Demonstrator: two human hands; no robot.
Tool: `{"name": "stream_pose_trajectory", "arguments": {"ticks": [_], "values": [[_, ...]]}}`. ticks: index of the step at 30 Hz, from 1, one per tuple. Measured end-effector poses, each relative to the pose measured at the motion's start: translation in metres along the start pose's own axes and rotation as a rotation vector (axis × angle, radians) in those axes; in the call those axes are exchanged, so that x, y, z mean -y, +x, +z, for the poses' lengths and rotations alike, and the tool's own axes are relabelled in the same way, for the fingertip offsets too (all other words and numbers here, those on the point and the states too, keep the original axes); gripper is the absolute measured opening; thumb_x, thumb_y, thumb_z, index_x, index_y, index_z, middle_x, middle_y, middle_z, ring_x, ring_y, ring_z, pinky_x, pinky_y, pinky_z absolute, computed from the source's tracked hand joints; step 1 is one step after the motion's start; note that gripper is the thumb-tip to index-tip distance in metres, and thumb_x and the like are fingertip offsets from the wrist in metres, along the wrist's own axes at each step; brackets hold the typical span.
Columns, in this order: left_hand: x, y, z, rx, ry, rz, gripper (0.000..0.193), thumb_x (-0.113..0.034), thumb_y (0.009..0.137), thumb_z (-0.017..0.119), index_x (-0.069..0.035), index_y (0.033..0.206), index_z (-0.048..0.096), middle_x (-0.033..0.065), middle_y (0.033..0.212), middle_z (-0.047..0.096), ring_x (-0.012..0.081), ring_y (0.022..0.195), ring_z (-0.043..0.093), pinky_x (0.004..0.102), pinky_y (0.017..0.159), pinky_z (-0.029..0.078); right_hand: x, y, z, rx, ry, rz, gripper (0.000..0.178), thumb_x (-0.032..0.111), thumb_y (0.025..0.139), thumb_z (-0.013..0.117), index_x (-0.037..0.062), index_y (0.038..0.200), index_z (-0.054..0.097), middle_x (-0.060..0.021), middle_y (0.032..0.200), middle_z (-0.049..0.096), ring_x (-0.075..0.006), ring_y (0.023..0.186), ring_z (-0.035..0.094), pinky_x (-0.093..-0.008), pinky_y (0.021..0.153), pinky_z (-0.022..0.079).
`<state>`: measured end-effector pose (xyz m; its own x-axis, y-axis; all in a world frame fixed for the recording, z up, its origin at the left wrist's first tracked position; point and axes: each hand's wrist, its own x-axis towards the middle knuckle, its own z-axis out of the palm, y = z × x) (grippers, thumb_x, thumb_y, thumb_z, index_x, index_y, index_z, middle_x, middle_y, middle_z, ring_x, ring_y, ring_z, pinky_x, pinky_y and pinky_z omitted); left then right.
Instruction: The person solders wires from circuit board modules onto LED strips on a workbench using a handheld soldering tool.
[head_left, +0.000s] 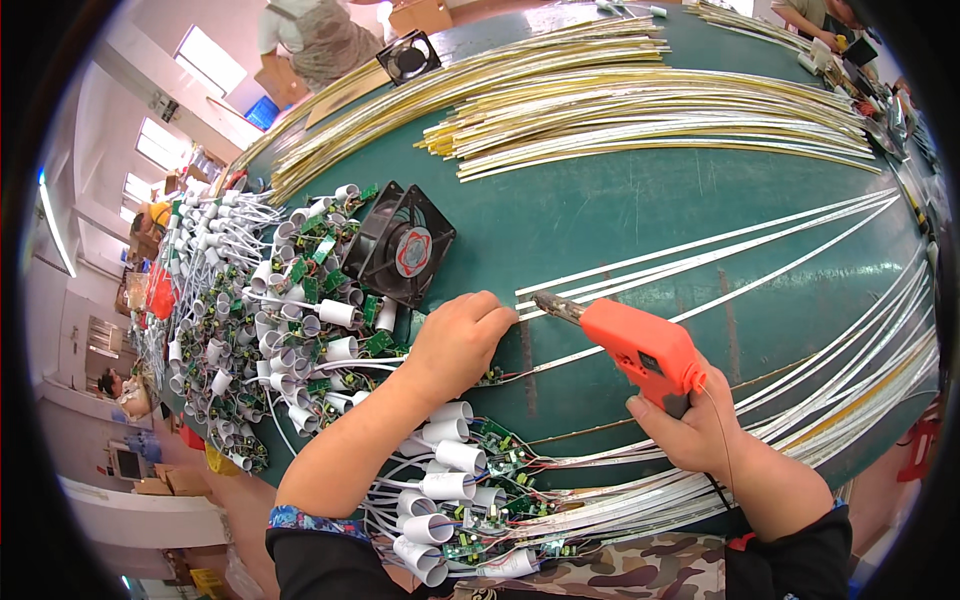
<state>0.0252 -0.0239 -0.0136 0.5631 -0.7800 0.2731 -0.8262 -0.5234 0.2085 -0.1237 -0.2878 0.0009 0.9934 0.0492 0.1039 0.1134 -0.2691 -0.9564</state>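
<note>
Now – right hand (700,425) fingers grip orange soldering gun (640,345), tip pointing left | left hand (460,335) fingers pin strip (700,245)

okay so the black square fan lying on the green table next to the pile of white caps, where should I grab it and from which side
Grip the black fan by its square frame, across the two outer walls near the far right corner. It leans tilted against the pile of white caps and circuit boards on its left, while its right side faces bare green table, so coming from the right looks easiest. Keep fingers off the grille and the round hub.
</note>
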Motion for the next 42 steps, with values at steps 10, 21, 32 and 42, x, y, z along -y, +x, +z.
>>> {"name": "stream_pose_trajectory", "arguments": {"ticks": [10, 21, 32, 42], "values": [[0.003, 0.0, 0.003, -0.021, -0.015, 0.066, 0.021, 0.003, 0.073, 0.065, -0.002, 0.093, 0.065, 0.0101, 0.087, 0.061, 0.0304, 0.08, 0.062, 0.04, 0.069, 0.052, 0.002, 0.003, 0.002, 0.049, -0.054, 0.008, 0.052, 0.01, 0.081, 0.071, -0.0014, 0.128, 0.052, -0.015, 0.099, 0.065, -0.0271, 0.079, 0.064, -0.0358, 0.076, 0.052], [0.003, 0.0, 0.003, -0.003, -0.006, 0.079, 0.021, 0.002, 0.072, 0.067, -0.002, 0.092, 0.066, 0.0098, 0.086, 0.06, 0.0304, 0.081, 0.062, 0.0393, 0.07, 0.052, -0.004, 0.007, 0.004, 0.059, -0.111, -0.091, 0.052, 0.011, 0.08, 0.071, -0.0012, 0.128, 0.053, -0.0168, 0.104, 0.064, -0.0315, 0.085, 0.065, -0.0374, 0.079, 0.052], [0.003, -0.001, 0.006, 0.0, 0.036, 0.081, 0.021, 0.001, 0.071, 0.067, -0.003, 0.092, 0.066, 0.0089, 0.086, 0.059, 0.0298, 0.082, 0.062, 0.0391, 0.07, 0.053, -0.005, 0.004, 0.007, 0.078, -0.095, -0.02, 0.052, 0.011, 0.08, 0.072, -0.0006, 0.127, 0.052, -0.0167, 0.105, 0.064, -0.0313, 0.087, 0.066, -0.038, 0.08, 0.052], [0.003, -0.001, 0.006, 0.022, 0.046, 0.064, 0.019, -0.001, 0.073, 0.067, -0.003, 0.092, 0.068, 0.0087, 0.086, 0.06, 0.0298, 0.086, 0.062, 0.0392, 0.074, 0.053, -0.003, 0.001, 0.005, 0.028, -0.041, -0.026, 0.053, 0.009, 0.08, 0.072, -0.0019, 0.128, 0.052, -0.0153, 0.098, 0.067, -0.0261, 0.083, 0.067, -0.0353, 0.079, 0.052]]}}
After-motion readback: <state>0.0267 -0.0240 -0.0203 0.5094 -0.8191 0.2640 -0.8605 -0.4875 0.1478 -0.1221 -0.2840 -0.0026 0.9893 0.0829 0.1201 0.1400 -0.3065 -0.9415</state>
